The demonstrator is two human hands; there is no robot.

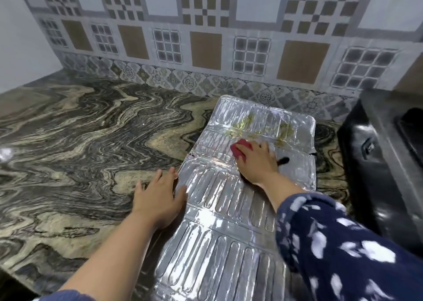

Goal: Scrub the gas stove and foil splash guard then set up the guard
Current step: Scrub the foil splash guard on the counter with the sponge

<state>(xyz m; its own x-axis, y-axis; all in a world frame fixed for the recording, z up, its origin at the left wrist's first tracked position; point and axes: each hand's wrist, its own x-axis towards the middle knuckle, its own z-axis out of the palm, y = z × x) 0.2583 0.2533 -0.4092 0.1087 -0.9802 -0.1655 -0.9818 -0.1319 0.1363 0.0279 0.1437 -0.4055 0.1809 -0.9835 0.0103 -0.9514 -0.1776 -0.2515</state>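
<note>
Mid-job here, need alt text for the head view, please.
A person's right hand presses a red scrubber on a foil splash guard lying flat on a marbled counter; yellowish stains lie beyond it. The left hand steadies its edge.

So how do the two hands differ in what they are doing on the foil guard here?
The right hand grips a red scrubber and presses it on the foil guard near yellowish stains; the left hand holds nothing. The right hand works the middle of the far panels; the left hand lies flat at the guard's left edge, partly on the counter. Both touch the guard.
</note>
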